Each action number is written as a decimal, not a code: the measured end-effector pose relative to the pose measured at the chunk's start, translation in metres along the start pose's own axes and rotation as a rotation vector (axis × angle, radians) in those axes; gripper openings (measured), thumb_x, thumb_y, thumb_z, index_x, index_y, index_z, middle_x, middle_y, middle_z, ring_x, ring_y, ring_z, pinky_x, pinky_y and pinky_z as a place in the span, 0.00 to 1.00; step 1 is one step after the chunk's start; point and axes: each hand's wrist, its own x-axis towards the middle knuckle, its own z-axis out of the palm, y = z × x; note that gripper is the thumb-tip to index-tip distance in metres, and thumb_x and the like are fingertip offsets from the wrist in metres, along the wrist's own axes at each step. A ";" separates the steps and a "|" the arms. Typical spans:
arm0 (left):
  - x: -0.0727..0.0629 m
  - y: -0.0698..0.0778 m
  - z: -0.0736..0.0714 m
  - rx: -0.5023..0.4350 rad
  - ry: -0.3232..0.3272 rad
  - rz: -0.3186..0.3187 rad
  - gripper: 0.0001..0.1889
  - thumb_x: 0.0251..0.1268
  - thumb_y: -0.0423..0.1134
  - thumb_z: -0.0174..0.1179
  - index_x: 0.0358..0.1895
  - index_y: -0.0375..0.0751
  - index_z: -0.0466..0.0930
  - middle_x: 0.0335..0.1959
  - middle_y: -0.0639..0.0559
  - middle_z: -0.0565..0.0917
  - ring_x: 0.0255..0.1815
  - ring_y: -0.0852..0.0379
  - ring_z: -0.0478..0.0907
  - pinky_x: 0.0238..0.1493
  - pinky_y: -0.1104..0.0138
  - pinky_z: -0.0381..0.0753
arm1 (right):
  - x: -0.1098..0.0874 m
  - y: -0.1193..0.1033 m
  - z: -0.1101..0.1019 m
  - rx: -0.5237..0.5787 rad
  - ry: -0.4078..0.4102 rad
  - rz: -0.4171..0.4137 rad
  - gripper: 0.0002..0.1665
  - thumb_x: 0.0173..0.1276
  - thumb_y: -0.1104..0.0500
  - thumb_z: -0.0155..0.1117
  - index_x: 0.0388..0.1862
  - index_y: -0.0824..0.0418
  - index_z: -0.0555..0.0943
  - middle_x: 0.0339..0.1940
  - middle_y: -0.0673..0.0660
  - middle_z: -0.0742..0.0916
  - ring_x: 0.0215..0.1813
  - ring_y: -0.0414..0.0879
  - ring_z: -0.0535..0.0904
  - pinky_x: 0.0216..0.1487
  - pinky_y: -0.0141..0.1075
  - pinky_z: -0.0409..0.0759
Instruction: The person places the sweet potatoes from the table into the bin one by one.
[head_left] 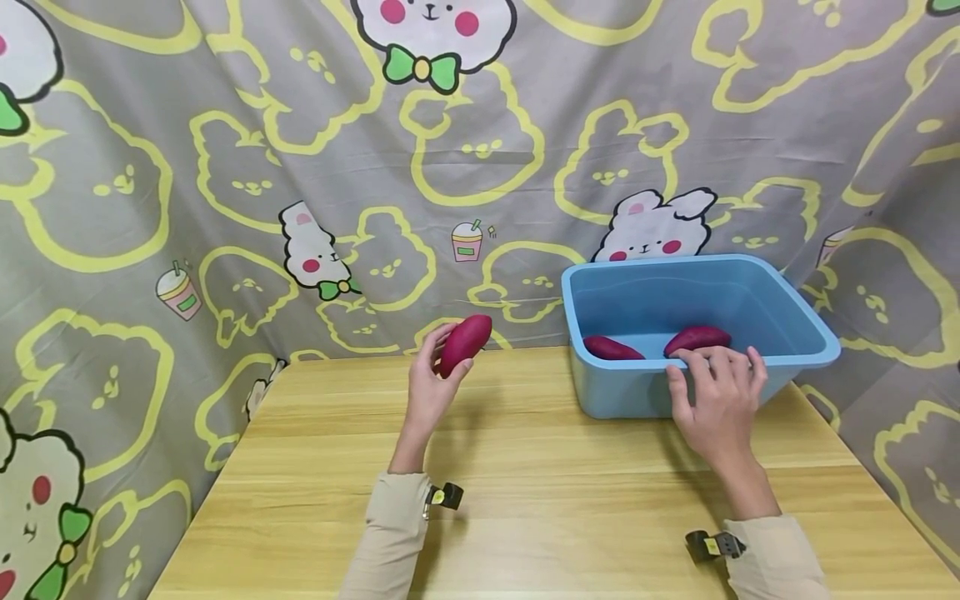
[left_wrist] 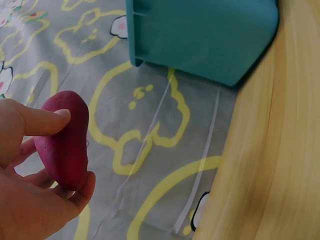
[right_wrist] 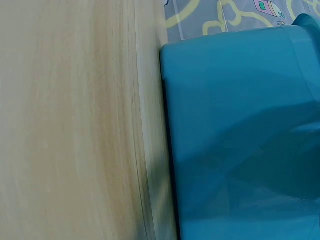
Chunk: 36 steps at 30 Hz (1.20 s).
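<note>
My left hand [head_left: 431, 383] holds a purple sweet potato [head_left: 467, 343] above the table, left of the blue plastic bin [head_left: 622, 393]. In the left wrist view the thumb lies along one side of the sweet potato [left_wrist: 67, 145], with the fingers behind and under it. My right hand [head_left: 720, 400] is at the near rim of the bin, its fingers bent over the edge and the thumb against the outer wall side. Two more sweet potatoes lie inside: one at the left [head_left: 611, 348], the other [head_left: 697, 338] just behind the right fingertips. The right wrist view shows the bin's wall [right_wrist: 230, 100] and a shadow, not the hand.
The light wooden table [head_left: 525, 500] runs back to a grey curtain [head_left: 360, 167] printed with yellow outlines and white rabbits. The bin stands at the table's back right, close to the curtain. Small black cameras [head_left: 447, 497] sit on both wrists.
</note>
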 end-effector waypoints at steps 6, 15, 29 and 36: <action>-0.002 0.000 0.006 0.000 -0.008 0.005 0.28 0.60 0.19 0.67 0.65 0.25 0.74 0.59 0.26 0.79 0.55 0.27 0.78 0.49 0.38 0.79 | 0.000 0.000 0.000 0.004 -0.003 0.003 0.33 0.78 0.38 0.49 0.48 0.67 0.83 0.44 0.69 0.81 0.54 0.70 0.70 0.74 0.66 0.46; -0.003 0.002 0.012 0.001 -0.030 -0.007 0.28 0.59 0.18 0.67 0.65 0.25 0.74 0.57 0.27 0.79 0.52 0.28 0.80 0.48 0.40 0.80 | 0.000 0.001 0.001 -0.007 -0.004 -0.001 0.33 0.78 0.38 0.49 0.48 0.67 0.84 0.44 0.69 0.81 0.54 0.69 0.70 0.74 0.66 0.47; 0.000 0.007 0.023 -0.013 -0.047 0.007 0.29 0.59 0.19 0.68 0.65 0.26 0.74 0.57 0.29 0.80 0.52 0.31 0.80 0.47 0.44 0.81 | 0.000 0.000 -0.001 -0.008 -0.002 0.003 0.33 0.78 0.38 0.49 0.48 0.67 0.84 0.44 0.69 0.81 0.54 0.70 0.71 0.74 0.67 0.47; 0.000 0.014 0.036 -0.031 -0.033 0.021 0.29 0.58 0.18 0.68 0.65 0.26 0.75 0.57 0.29 0.80 0.51 0.32 0.81 0.45 0.48 0.82 | 0.000 0.000 -0.002 -0.020 -0.007 -0.011 0.31 0.78 0.40 0.49 0.47 0.67 0.84 0.43 0.69 0.81 0.52 0.70 0.71 0.73 0.67 0.48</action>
